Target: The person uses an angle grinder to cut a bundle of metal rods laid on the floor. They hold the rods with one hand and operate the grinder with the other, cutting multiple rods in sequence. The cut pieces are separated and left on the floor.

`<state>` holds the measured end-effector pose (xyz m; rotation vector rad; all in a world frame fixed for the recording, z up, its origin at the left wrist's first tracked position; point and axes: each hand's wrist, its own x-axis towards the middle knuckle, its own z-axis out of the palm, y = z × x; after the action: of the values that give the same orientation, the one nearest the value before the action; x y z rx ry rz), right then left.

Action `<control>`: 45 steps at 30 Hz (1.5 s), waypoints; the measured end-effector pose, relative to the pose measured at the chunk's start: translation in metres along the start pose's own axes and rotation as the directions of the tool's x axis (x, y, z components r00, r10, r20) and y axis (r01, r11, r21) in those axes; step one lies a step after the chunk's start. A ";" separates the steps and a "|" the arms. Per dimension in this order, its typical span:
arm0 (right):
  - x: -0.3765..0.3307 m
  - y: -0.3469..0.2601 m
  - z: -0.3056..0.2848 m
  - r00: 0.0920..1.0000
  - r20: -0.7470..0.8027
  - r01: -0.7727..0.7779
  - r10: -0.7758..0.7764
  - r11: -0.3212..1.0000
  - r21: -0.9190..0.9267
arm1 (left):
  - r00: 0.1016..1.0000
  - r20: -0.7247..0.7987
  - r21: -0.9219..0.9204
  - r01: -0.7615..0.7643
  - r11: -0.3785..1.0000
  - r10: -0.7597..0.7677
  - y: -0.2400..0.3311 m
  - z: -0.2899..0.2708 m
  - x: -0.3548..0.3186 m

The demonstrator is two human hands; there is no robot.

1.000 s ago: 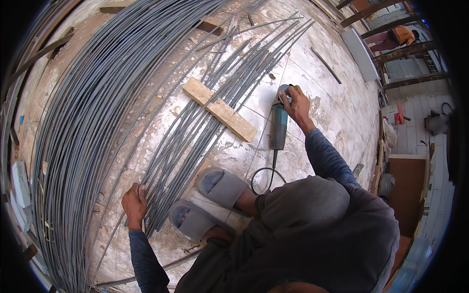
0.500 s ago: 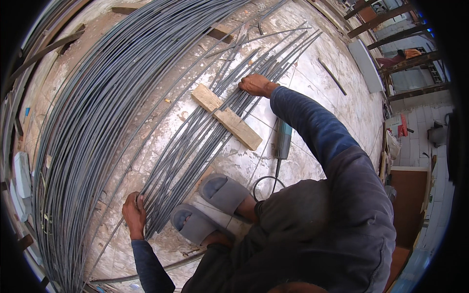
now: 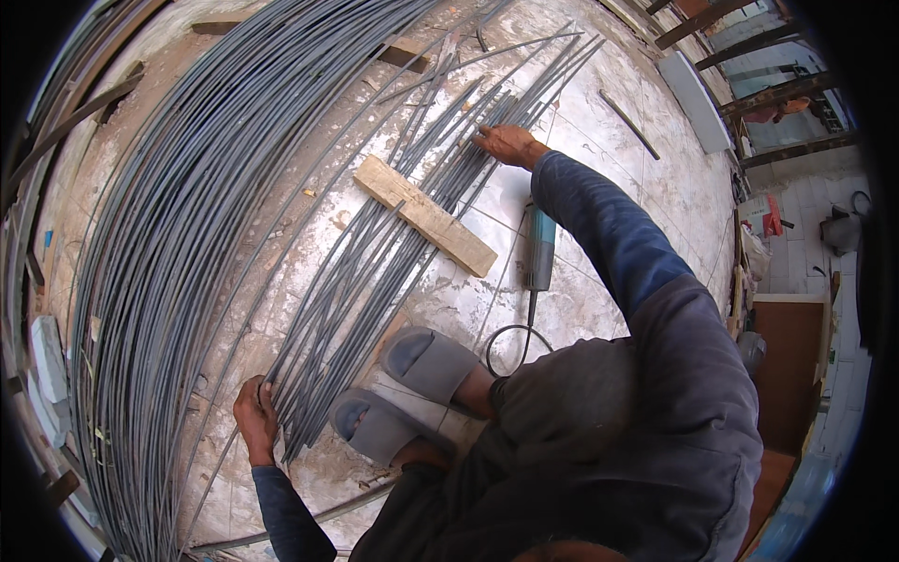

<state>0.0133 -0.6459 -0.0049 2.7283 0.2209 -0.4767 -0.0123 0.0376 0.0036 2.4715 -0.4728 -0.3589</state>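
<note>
A loose bundle of thin grey steel rods (image 3: 351,281) lies slantwise on the floor in front of my feet. Across it rests a pale wooden block (image 3: 426,215). My left hand (image 3: 255,419) is closed at the bundle's near left end, thumb and fingers pinched on a rod at its edge. Farther off, beyond the block, my right hand (image 3: 508,145) reaches over the bundle with curled fingers on the rods there; its fingertips are partly hidden. A teal and grey power tool (image 3: 540,245) lies on the tiles to the right, its cord looping toward my leg.
A much larger sheaf of long grey rods (image 3: 178,253) curves along the left side. My grey sandals (image 3: 426,365) stand beside the small bundle's near end. A short dark bar (image 3: 629,125) lies at the far right, near a white slab (image 3: 693,101). Wooden beams (image 3: 777,94) are beyond.
My right hand has moved a little farther right along the rods, away from the block. A rod that crossed the block's top now ends on it. My left hand stays at the near end.
</note>
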 end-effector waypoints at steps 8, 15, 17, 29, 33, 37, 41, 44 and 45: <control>-0.014 -0.062 -0.063 0.929 -0.369 0.109 -0.010 0.962 0.249 | 0.997 -0.038 0.006 0.074 0.997 -0.074 -0.034 -0.028 -0.025; -0.030 -0.182 -0.131 0.658 -0.648 0.623 -0.384 0.761 0.182 | 0.981 -0.010 -0.041 0.191 0.981 -0.191 -0.078 -0.056 -0.063; -0.040 -0.205 -0.150 0.558 -0.709 0.702 -0.431 0.701 0.126 | 0.980 -0.092 -0.055 0.172 0.984 -0.177 -0.063 -0.058 -0.062; -0.037 -0.274 -0.233 0.408 -0.832 0.809 -0.376 0.571 0.139 | 0.958 -0.232 0.043 -0.162 0.986 0.168 0.102 -0.016 0.045; -0.032 -0.279 -0.240 0.675 -0.690 0.659 -0.261 0.632 0.407 | 0.979 -0.115 -0.192 -0.188 0.963 0.168 0.175 -0.005 0.091; -0.015 -0.261 -0.215 0.824 -0.544 0.531 -0.159 0.552 0.643 | 0.958 -0.151 -0.253 -0.275 0.928 0.243 0.174 0.012 0.102; -0.013 -0.273 -0.207 0.850 -0.424 0.521 -0.313 0.621 0.586 | 0.984 0.009 -0.200 -0.170 0.965 0.176 0.152 0.020 0.064; -0.010 -0.274 -0.202 0.880 -0.350 0.472 -0.320 0.671 0.573 | 0.992 0.036 -0.100 -0.118 0.988 0.122 0.124 0.008 0.044; -0.007 -0.273 -0.199 0.895 -0.328 0.443 -0.301 0.675 0.590 | 0.994 0.053 -0.060 -0.089 0.994 0.092 0.116 0.001 0.036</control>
<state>0.0078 -0.3199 0.0840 3.4463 0.8362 -0.4356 -0.0092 -0.0659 0.0665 2.3806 -0.5876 -0.4003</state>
